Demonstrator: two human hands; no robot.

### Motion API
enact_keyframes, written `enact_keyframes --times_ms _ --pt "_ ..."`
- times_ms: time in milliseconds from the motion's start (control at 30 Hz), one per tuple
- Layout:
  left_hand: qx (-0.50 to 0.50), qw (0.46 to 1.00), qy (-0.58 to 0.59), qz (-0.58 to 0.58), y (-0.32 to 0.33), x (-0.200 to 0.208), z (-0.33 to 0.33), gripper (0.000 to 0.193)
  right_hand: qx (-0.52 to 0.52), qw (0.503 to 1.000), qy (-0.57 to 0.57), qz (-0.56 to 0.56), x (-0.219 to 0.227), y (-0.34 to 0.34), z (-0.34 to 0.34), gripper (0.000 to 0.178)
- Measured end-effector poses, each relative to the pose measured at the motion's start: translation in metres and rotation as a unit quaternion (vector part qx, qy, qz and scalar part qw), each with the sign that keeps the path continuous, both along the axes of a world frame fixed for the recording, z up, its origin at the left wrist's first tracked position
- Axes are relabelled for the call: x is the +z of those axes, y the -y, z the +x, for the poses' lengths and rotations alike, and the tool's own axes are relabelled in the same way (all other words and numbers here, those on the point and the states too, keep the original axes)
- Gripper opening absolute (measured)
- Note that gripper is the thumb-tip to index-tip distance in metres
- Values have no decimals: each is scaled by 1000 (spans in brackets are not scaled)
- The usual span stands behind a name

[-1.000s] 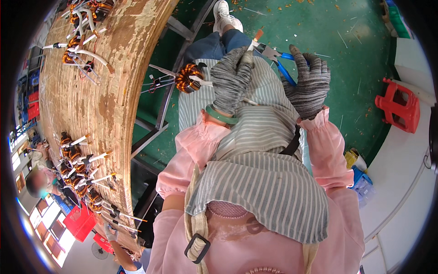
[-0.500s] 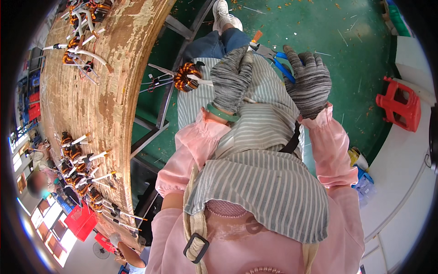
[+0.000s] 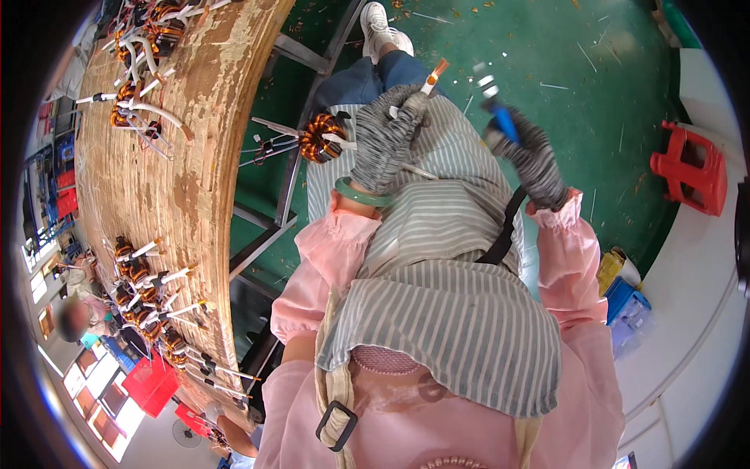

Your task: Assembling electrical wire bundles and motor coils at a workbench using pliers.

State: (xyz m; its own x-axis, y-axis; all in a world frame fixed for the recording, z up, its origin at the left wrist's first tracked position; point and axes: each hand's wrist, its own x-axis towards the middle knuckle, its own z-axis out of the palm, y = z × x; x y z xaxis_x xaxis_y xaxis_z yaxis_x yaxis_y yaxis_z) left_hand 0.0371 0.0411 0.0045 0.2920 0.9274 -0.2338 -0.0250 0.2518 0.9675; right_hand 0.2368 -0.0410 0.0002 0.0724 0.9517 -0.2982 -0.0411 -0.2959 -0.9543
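Wooden bench (image 3: 191,168): runs along the far left of the left-hand grip, well apart from it.
Bench coils (image 3: 134,270): orange-and-black wound rings with white leads, clustered on the bench, to the left of both hands.
Ring coil (image 3: 316,141): orange wound, just left of the left hand, over the apron's edge, leads splayed leftward; a white lead runs from it under the glove.
Left hand (image 3: 380,144): grey knit glove, fingers closed.
White sleeve (image 3: 430,84): pinched at the left fingertips, frayed copper end pointing up and right; its link to the coil is hidden beneath the hand.
Pliers (image 3: 506,125): blue-handled, angled up and left from the right grip, head blurred, apart from the sleeve.
Right hand (image 3: 533,160): gloved, wrapped around the handles; how far the jaws part, I cannot tell.
Red stool (image 3: 691,168): on the floor, well right of the right grip.
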Motion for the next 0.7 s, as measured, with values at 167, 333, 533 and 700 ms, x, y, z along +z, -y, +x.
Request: enact_keyframes --times_ms 167,333,533,700 --pt "2 999 14 -36 -2 5 -6 18 95 994 44 -21 6 2 -20 53" --pt "2 1000 11 14 0 5 -9 20 143 988 16 -58 7 -2 -16 47" --pt "7 1000 -14 21 2 3 -9 15 129 984 -64 -104 18 1 -17 46" --pt "12 999 -36 38 3 4 -7 14 153 982 -64 -90 18 1 -13 47"
